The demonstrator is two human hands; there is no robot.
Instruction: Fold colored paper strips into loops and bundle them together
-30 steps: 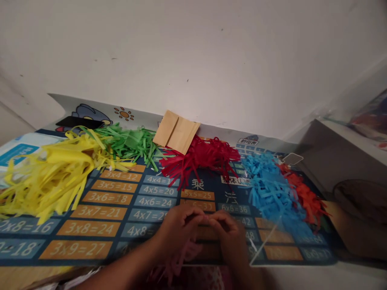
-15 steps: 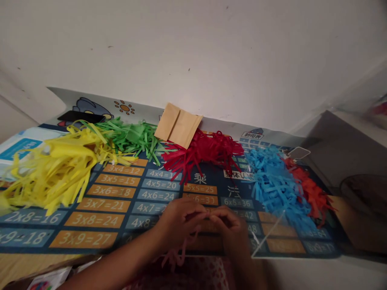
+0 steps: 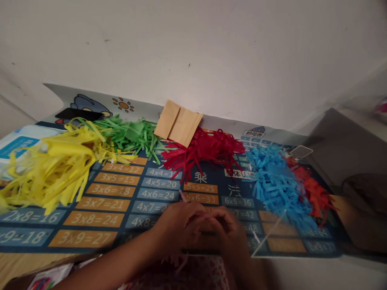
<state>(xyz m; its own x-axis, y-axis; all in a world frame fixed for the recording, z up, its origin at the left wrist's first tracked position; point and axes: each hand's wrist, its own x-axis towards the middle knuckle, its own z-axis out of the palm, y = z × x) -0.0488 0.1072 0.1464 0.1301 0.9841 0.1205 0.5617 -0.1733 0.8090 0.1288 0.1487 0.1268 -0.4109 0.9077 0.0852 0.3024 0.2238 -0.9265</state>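
Observation:
Near the front edge of the mat, my left hand [image 3: 183, 220] and my right hand [image 3: 229, 225] meet at the fingertips. Both are closed on pink paper strips [image 3: 183, 196]; one strip end sticks up above my left hand, and other strips hang below it, over the patterned cloth. Beyond my hands lies a red fringed bundle [image 3: 208, 151], with a folded brown paper piece [image 3: 178, 123] against its left side. Farther left are a green bundle [image 3: 133, 135] and a large yellow bundle [image 3: 57, 165]. To the right, a blue bundle [image 3: 278, 183] touches an orange-red one [image 3: 313, 191].
The dark blue mat [image 3: 128, 203] carries printed multiplication sums. A black phone-like object [image 3: 78, 114] lies at its back left, beside a light blue and white pack [image 3: 21, 143]. Behind stands a white wall. A dark box-like shape is at the right, and colourful packets lie at the bottom left.
A pink strip end now stands up above my left hand, and the strips hanging below have shifted. My hands stay together in nearly the same spot.

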